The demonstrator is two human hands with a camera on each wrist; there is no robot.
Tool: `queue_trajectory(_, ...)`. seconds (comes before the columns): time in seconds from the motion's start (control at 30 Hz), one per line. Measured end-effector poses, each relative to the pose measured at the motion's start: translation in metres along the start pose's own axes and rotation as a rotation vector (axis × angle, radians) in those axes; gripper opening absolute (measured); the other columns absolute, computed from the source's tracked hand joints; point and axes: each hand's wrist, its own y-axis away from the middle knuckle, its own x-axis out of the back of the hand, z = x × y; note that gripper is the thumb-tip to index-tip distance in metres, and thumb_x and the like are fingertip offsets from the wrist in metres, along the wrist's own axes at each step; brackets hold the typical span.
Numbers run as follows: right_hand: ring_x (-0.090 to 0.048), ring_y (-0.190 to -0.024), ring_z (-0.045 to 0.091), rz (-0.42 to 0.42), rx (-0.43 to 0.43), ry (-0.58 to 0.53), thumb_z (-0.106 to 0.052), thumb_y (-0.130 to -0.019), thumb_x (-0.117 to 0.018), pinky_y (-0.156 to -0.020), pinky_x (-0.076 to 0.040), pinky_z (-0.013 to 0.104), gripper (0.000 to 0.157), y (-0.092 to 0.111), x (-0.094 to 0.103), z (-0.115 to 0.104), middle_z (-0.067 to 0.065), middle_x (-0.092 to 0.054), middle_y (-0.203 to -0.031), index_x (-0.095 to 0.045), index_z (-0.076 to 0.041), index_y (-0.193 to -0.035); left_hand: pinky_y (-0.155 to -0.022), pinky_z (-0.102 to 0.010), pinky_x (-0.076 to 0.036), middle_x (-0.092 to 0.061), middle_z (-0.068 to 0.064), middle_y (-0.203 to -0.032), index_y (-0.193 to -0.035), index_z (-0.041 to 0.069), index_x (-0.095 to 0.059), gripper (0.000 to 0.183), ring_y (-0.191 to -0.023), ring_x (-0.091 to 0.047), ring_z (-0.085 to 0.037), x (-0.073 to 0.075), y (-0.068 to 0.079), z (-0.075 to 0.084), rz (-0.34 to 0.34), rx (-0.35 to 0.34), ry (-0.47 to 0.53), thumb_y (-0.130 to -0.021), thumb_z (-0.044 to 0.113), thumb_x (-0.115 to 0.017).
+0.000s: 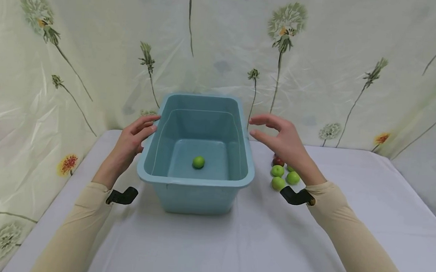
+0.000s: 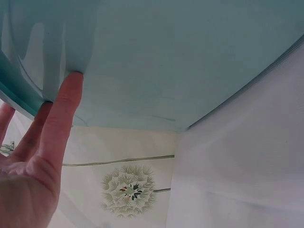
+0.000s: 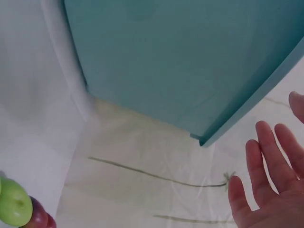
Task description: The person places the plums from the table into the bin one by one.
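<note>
A blue-grey plastic tub (image 1: 198, 197) stands on the white-covered table, with one green apple (image 1: 198, 162) on its floor. My left hand (image 1: 129, 141) is at the tub's left rim. In the left wrist view the fingers (image 2: 61, 116) of that hand are fairly straight, and one fingertip touches the outer wall below the rim. Beside the right rim my right hand (image 1: 283, 140) is held in the air, thumb and fingers spread. The right wrist view shows its fingers (image 3: 270, 159) apart from the tub wall (image 3: 166, 61), holding nothing.
Several green apples (image 1: 278, 183) and a dark red fruit (image 1: 278, 161) lie on the table right of the tub, partly behind the right wrist. A flower-printed sheet (image 1: 216, 40) hangs at the back, close behind the tub. White cloth (image 1: 196, 251) covers the table.
</note>
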Motion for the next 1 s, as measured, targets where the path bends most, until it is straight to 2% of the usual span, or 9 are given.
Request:
queue_trajectory(0.27, -0.054, -0.114, 0.019, 0.018, -0.028, 0.008, -0.020, -0.092, -0.072, -0.104, -0.034, 0.049, 0.035, 0.003, 0.003, 0.045, 0.006, -0.066, -0.121, -0.066, -0.011, -0.125, -0.075, -0.035, -0.054, -0.045, -0.007, -0.141, -0.141, 0.022, -0.053, 0.047, -0.121, -0.048, -0.025, 0.001, 0.000, -0.001, -0.002, 0.003, -0.008, -0.098, 0.040, -0.059)
queue_trajectory(0.37, -0.054, -0.116, 0.019, 0.018, -0.025, -0.002, -0.021, -0.091, -0.073, -0.103, -0.034, 0.049, 0.036, 0.005, 0.004, 0.055, 0.005, -0.065, -0.122, -0.066, -0.012, -0.125, -0.074, -0.033, -0.055, -0.044, -0.008, -0.142, -0.142, 0.022, -0.053, 0.047, -0.121, -0.048, -0.026, 0.001, 0.000, -0.001, -0.007, -0.001, -0.005, -0.099, 0.039, -0.058)
queue_trajectory(0.63, -0.056, -0.113, 0.019, -0.004, -0.083, 0.036, -0.031, -0.092, -0.071, -0.102, -0.037, 0.051, 0.038, 0.018, 0.010, 0.066, 0.001, -0.065, -0.121, -0.065, -0.016, -0.126, -0.070, -0.028, -0.054, -0.042, -0.009, -0.144, -0.144, 0.020, -0.051, 0.048, -0.119, -0.049, -0.025, 0.000, 0.002, -0.001, -0.021, -0.015, 0.004, -0.100, 0.038, -0.058)
queue_trajectory(0.77, -0.055, -0.113, 0.019, -0.023, -0.099, 0.077, -0.034, -0.092, -0.071, -0.094, -0.042, 0.051, 0.040, 0.024, 0.015, 0.069, 0.000, -0.064, -0.123, -0.064, -0.017, -0.127, -0.073, -0.030, -0.055, -0.042, -0.009, -0.144, -0.144, 0.021, -0.050, 0.049, -0.121, -0.048, -0.026, -0.001, 0.002, -0.002, -0.021, -0.016, 0.001, -0.100, 0.039, -0.057)
queue_trajectory(1.0, -0.060, -0.106, 0.019, -0.075, -0.161, 0.102, -0.037, -0.092, -0.070, -0.088, -0.048, 0.043, 0.040, 0.036, 0.019, 0.077, -0.001, -0.064, -0.122, -0.063, -0.021, -0.128, -0.077, -0.033, -0.055, -0.041, -0.009, -0.145, -0.145, 0.022, -0.050, 0.049, -0.125, -0.045, -0.027, 0.000, 0.001, -0.002, -0.014, -0.014, -0.014, -0.099, 0.041, -0.057)
